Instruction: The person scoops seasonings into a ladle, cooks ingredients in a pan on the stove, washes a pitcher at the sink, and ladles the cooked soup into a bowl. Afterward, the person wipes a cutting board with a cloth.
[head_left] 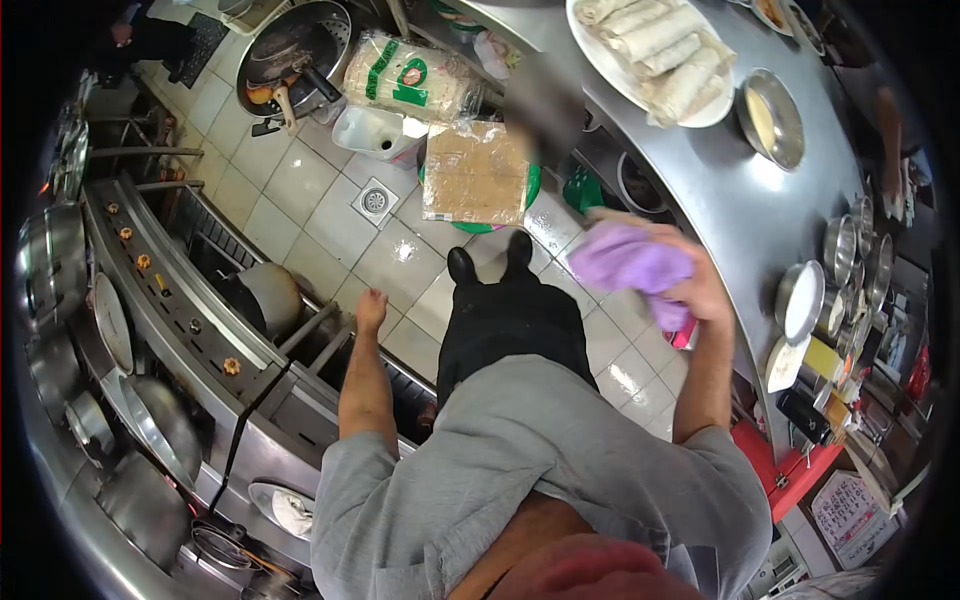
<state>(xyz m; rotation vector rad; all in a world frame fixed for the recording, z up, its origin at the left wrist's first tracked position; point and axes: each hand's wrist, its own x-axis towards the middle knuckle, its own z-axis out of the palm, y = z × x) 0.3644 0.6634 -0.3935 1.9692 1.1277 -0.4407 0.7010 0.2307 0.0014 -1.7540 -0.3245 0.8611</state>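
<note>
My right hand (pixel 700 285) is closed round a bunched purple cloth (pixel 630 258), held beside the edge of the steel counter (pixel 690 180). Part of the cloth hangs below the fingers. My left hand (pixel 371 310) hangs at my side in a loose fist, with nothing visible in it. It is near the front of the stove (pixel 180 270) and touches nothing that I can see. On the counter, beyond my right hand, are a white oval plate (pixel 715 112) of pale wrapped rolls (pixel 655 40) and a metal bowl (pixel 785 140) with yellowish contents.
Flattened cardboard (pixel 475 175), a white plastic container (pixel 365 130) and a wok (pixel 285 60) sit ahead on the tiled floor. A large pot (pixel 280 300) stands low at left. Small metal bowls (pixel 840 245) crowd the right. Another person's arm (pixel 890 140) shows beyond the counter.
</note>
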